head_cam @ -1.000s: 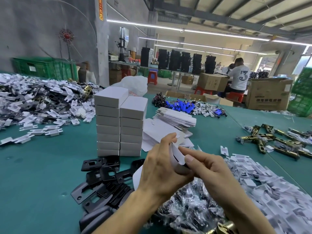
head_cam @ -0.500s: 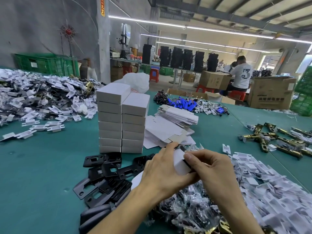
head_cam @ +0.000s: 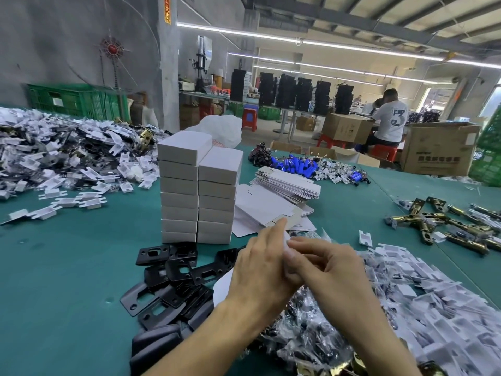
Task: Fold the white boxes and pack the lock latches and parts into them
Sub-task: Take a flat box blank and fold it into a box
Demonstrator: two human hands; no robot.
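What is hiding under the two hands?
Beneath the left hand and right hand lie black metal plates and clear bagged parts. A white box peeks between them; most of it is covered.

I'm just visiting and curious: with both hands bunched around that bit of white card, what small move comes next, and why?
Probably finishing the fold: the left hand and right hand pinch a white box blank that is mostly hidden and not yet box-shaped, unlike the finished stacked boxes.
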